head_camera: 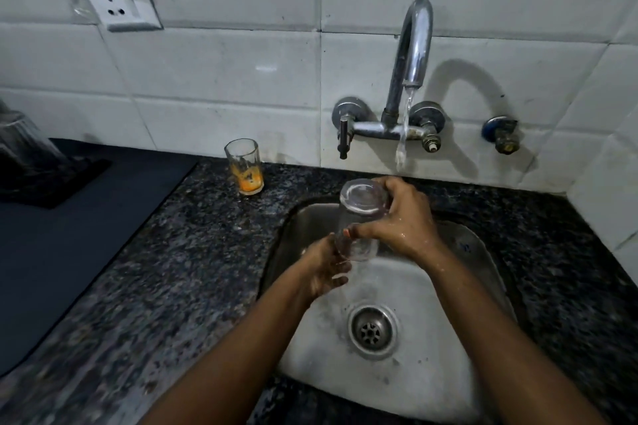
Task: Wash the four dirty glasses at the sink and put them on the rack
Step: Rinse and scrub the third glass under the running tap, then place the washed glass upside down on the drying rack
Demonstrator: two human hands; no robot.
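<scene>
Glass in hand is being held over the sink, upturned with its base toward the camera and its mouth pointing down and left. The right hand is wrapping round the upper part near the base, thumb across the wall, while the left hand is cupping the mouth end from below; both hands are closing on the same glass, close together, and both are looking wet. Water is running from the tap, but the stream is falling just behind the right hand and not into the glass, as far as I can judge.

To do this step well, I would be turning the mouth up under the stream so the inside is getting a full flush, then tipping it out over the drain. Wet glass is likely slippery, so one hand should be keeping a firm hold while the other is rubbing.

One dirty glass with orange dregs is standing on the counter left of the sink, so the job is looking unfinished. Upturned glasses are sitting, blurred, at the far left edge, seemingly on the rack
</scene>
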